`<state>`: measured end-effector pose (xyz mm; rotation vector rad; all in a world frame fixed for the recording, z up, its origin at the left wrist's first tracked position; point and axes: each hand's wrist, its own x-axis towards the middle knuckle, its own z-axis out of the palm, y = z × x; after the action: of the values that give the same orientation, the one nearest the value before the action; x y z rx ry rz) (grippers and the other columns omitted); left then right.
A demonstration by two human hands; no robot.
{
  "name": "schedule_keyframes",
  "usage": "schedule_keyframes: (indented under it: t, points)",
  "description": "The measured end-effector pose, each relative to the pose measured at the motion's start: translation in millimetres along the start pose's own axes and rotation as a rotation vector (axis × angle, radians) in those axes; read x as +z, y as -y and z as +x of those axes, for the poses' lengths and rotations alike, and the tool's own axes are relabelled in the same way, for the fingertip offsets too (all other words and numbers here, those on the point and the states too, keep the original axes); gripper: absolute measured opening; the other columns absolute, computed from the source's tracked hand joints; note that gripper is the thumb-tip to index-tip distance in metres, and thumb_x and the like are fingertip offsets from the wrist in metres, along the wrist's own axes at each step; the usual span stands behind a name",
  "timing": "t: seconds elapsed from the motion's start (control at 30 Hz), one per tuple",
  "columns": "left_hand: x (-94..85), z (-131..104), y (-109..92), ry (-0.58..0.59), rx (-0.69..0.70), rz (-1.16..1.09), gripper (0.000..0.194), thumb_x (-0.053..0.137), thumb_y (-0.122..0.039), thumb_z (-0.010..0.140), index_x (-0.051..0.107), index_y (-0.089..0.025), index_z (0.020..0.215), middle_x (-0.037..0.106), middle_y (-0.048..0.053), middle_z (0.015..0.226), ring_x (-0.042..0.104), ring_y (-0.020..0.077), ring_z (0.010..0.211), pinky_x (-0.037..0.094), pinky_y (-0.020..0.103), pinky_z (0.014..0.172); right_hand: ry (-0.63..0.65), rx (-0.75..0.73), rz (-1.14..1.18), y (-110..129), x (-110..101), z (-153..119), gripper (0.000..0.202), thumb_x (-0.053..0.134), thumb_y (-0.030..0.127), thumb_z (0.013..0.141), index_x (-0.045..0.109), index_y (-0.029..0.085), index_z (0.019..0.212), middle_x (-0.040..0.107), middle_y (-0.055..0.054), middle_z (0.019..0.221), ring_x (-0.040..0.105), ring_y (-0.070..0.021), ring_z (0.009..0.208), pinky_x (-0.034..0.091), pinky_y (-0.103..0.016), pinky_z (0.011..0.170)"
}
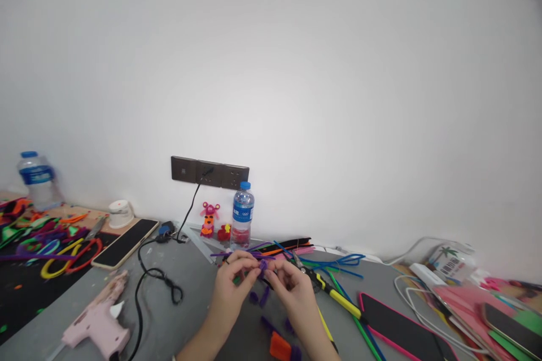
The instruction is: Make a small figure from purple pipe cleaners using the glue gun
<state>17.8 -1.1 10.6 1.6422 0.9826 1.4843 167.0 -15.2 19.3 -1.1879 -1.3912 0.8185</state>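
Observation:
Both hands meet over the grey table at the lower middle. My left hand [237, 282] pinches a small fuzzy purple piece [263, 265] from the left. On its other side the fingertips of my right hand [288, 282] are closed on the same piece. Just below the hands lie small purple bits [264, 296]. An orange and purple fuzzy piece [280, 346] rests nearer the front, beside my right forearm. Yellow-handled pliers [339, 297] lie right of my right hand. Behind the hands are loose pipe cleaners [345, 261].
A pink glue gun [99, 321] with a black cord [139, 287] lies left. A water bottle [243, 215] and small pink figure [208, 220] stand by the wall. Phones lie left [126, 242] and right [402, 327]. Scissors [63, 258] and coloured scraps lie far left.

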Motion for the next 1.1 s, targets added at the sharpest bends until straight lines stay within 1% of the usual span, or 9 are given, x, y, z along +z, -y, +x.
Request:
schedule_keyframes:
  t: [0.2,0.37,0.53,0.8,0.97,1.1]
  points:
    - [0.3,-0.5,0.2,-0.006,0.043,0.035,0.018,0.059,-0.027,0.083,0.072,-0.017,0.076,0.065,0.007,0.085,0.062,0.0199,0.079,0.05,0.026,0.066,-0.023,-0.021,0.011,0.4,0.0,0.9,0.024,0.064,0.039,0.075,0.061,0.017,0.067,0.034,0.007,0.052,0.029,-0.0112,0.047,0.023,-0.023,0.046]
    - [-0.5,-1.1,-2.3,0.008,0.052,0.058,0.021,0.056,-0.028,0.086,0.072,-0.017,0.078,0.064,0.008,0.086,0.062,0.0197,0.08,0.05,0.026,0.068,-0.026,-0.028,0.021,1.9,0.0,0.6,0.026,0.064,0.041,0.077,0.061,0.016,0.067,0.037,0.005,0.053,0.031,-0.0112,0.047,0.024,-0.023,0.046]
    - [-0.8,-0.4,-4.6,0.032,0.072,0.077,0.021,0.056,-0.026,0.085,0.072,-0.017,0.077,0.065,0.008,0.085,0.063,0.0197,0.08,0.05,0.026,0.066,-0.031,-0.032,0.008,3.4,-0.7,0.9,0.025,0.063,0.04,0.076,0.062,0.016,0.067,0.035,0.006,0.052,0.03,-0.0109,0.046,0.023,-0.023,0.045]
    - [-0.5,0.0,-2.4,0.03,0.082,0.087,0.02,0.055,-0.025,0.085,0.073,-0.017,0.079,0.065,0.008,0.086,0.063,0.0183,0.077,0.049,0.024,0.062,-0.028,-0.045,0.005,3.4,-1.3,1.0,0.024,0.064,0.039,0.076,0.061,0.017,0.068,0.036,0.007,0.052,0.031,-0.0106,0.045,0.024,-0.022,0.044]
    - [0.1,0.1,-4.4,0.019,0.092,0.097,0.02,0.056,-0.025,0.085,0.073,-0.017,0.078,0.066,0.008,0.084,0.063,0.0181,0.075,0.049,0.023,0.06,-0.035,-0.056,-0.008,2.7,-0.9,1.1,0.025,0.065,0.041,0.076,0.061,0.017,0.068,0.039,0.006,0.052,0.035,-0.0116,0.046,0.027,-0.022,0.045]
    - [0.8,-0.3,-2.4,0.013,0.103,0.103,0.02,0.056,-0.026,0.085,0.073,-0.018,0.079,0.066,0.008,0.084,0.063,0.0185,0.076,0.05,0.024,0.06,-0.013,-0.084,0.015,-1.3,1.0,0.7,0.03,0.059,0.046,0.081,0.06,0.017,0.072,0.048,0.002,0.059,0.042,-0.0139,0.052,0.033,-0.023,0.049]
